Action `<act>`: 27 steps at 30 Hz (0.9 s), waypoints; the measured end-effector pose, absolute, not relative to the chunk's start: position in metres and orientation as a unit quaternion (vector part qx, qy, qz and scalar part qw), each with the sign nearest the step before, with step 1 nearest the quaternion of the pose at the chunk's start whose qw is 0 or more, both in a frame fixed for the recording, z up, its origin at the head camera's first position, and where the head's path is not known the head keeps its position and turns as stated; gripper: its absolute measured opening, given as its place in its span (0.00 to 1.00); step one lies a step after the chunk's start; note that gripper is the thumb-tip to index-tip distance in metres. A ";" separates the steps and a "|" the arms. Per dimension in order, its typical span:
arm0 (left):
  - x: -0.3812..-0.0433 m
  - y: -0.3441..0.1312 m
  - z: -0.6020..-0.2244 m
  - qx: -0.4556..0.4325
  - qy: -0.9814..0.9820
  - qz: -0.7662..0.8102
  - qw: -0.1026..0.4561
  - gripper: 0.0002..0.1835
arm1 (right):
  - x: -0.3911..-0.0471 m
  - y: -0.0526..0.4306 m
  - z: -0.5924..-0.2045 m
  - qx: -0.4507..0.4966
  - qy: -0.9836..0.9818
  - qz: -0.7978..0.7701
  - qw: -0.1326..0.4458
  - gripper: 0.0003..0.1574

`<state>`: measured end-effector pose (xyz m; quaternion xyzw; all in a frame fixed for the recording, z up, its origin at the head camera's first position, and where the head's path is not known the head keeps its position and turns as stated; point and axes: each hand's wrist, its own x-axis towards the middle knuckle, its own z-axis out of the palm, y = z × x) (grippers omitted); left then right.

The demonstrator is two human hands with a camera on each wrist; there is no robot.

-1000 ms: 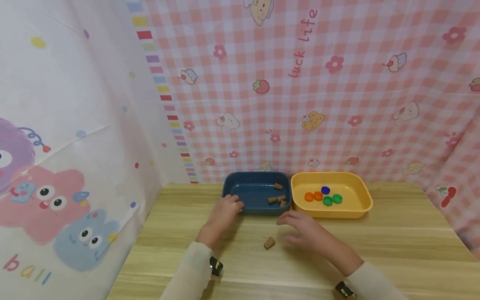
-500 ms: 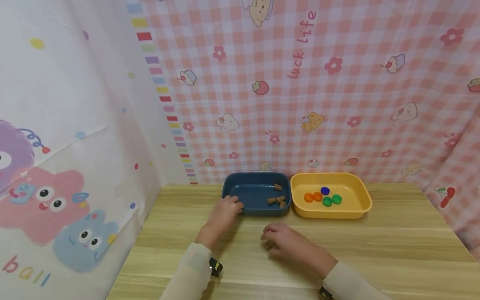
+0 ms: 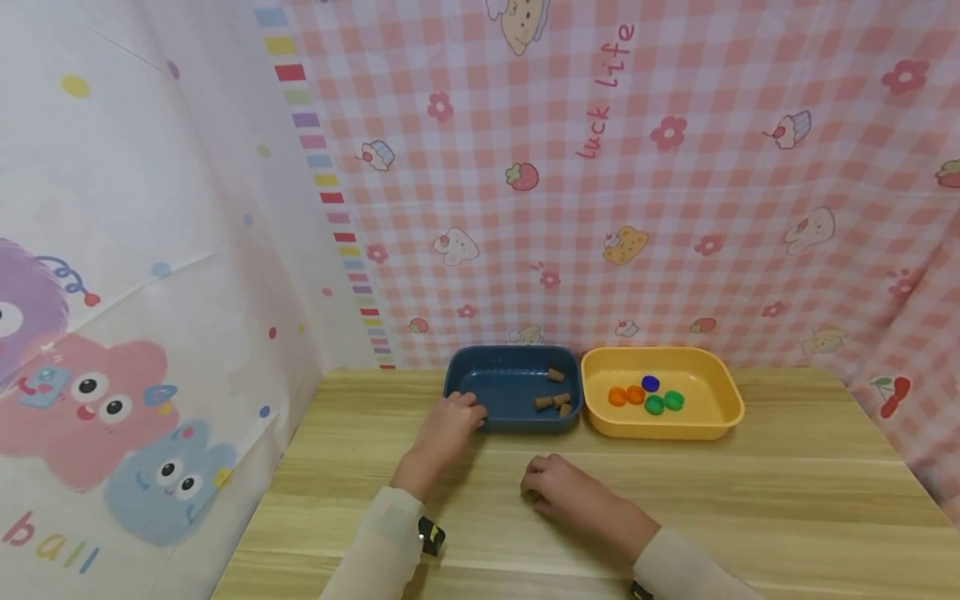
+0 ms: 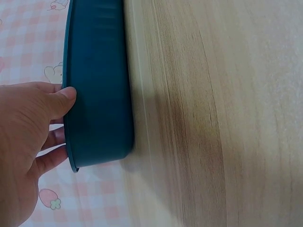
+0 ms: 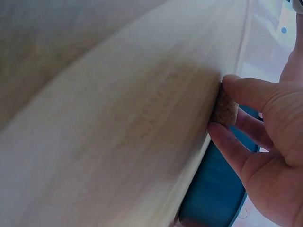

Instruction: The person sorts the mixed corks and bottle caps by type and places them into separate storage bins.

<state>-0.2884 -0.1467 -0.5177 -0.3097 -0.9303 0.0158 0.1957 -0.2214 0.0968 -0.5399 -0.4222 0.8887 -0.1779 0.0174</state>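
My left hand [image 3: 444, 429] grips the near left rim of a dark blue tray [image 3: 517, 424], its thumb [image 4: 69, 93] over the rim in the left wrist view. Several brown corks [image 3: 542, 403] lie in the right part of that tray. On the table in front of it, my right hand [image 3: 572, 493] pinches a single cork [image 5: 226, 109] between thumb and fingers, as the right wrist view shows. From the head view this cork is hidden behind the hand. In the right wrist view it appears to be at the table surface.
A yellow tray [image 3: 663, 430] stands directly right of the blue one. It holds two orange caps [image 3: 626, 396], two green caps [image 3: 664, 402] and one blue cap [image 3: 650, 383]. Behind both trays hangs a pink checked cloth [image 3: 570, 208] at the table's [image 3: 787, 483] back edge.
My right hand has moved left from in front of the trays to the loose cork and now pinches it. The left hand stays on the blue tray's rim.
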 end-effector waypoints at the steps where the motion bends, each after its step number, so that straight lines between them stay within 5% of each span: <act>1: -0.289 -0.147 -0.518 -0.310 -0.930 0.015 0.195 0.03 | -0.222 0.096 -0.541 -0.420 0.890 -0.176 0.015 0.08; 9: -0.289 -0.146 -0.520 -0.311 -0.929 0.013 0.200 0.03 | -0.220 0.094 -0.547 -0.422 0.889 -0.173 -0.025 0.07; 27: -0.287 -0.147 -0.517 -0.321 -0.922 0.010 0.217 0.03 | -0.220 0.094 -0.546 -0.409 0.893 -0.186 -0.004 0.08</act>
